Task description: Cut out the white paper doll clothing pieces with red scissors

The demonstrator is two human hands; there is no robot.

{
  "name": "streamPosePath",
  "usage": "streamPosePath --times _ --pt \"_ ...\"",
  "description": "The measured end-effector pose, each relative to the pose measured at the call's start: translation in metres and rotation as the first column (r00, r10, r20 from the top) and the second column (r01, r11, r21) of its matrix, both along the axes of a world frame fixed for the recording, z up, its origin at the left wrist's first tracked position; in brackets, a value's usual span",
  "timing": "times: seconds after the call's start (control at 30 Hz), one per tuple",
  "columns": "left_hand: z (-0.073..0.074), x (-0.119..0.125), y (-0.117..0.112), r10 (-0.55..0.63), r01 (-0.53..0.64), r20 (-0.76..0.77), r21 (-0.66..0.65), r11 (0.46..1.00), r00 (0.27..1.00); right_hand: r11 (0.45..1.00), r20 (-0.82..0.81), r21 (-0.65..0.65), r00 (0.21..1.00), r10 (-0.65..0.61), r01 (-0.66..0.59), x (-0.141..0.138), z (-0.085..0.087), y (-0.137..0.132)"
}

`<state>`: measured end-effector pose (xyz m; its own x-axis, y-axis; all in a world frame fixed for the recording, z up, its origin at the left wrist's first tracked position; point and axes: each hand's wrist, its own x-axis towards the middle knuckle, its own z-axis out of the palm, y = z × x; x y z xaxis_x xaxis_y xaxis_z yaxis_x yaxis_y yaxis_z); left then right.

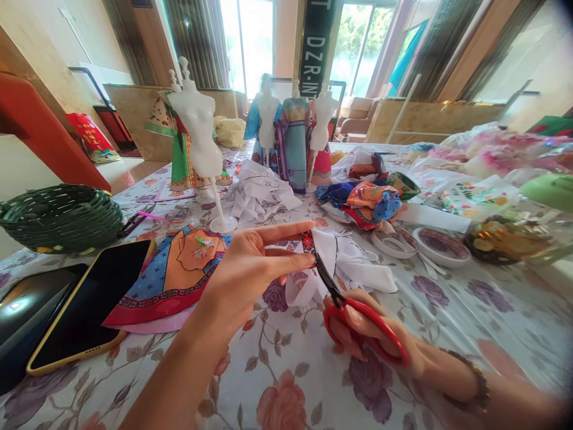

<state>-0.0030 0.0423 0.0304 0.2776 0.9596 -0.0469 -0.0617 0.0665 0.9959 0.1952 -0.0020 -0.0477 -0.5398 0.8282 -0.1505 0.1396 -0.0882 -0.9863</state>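
Note:
My left hand (264,254) pinches a small strip of fabric (308,242) with a red and black pattern and white cloth behind it. In my right hand (371,328) are scissors (376,325) with red handles and dark blades. Their blade tips touch or lie right beside the strip, near my left fingertips; whether they cut into it I cannot tell. White fabric scraps (362,263) lie on the table just beyond. Left of my left hand, a doll-sized printed garment piece (179,269) in orange, blue and red lies flat.
Two phones (89,304) and a green woven basket (62,215) sit at left. A bare white mini mannequin (197,131) stands ahead, with dressed ones (293,143) behind. Rolls of tape (441,246), colourful cloth (362,200) and plastic-wrapped items (483,158) occupy the right side of the flowered tablecloth (250,388).

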Motion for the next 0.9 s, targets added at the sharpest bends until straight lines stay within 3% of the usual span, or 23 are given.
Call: streamPosePath --times 0.23,0.5,0.9 --pt "0.0 0.0 0.002 -0.008 0.008 0.002 -0.018 1.0 1.0 1.0 0.008 0.025 1.0 -0.003 0.003 -0.003 0.006 0.002" --pt "-0.001 0.001 0.002 -0.009 0.009 0.002 -0.006 1.0 1.0 0.999 0.086 0.001 0.995 -0.046 0.046 -0.011 0.032 -0.002" --pt "-0.001 0.001 0.004 -0.01 0.01 -0.008 -0.011 1.0 1.0 0.996 0.122 0.06 0.99 -0.075 0.068 -0.016 0.041 -0.006"
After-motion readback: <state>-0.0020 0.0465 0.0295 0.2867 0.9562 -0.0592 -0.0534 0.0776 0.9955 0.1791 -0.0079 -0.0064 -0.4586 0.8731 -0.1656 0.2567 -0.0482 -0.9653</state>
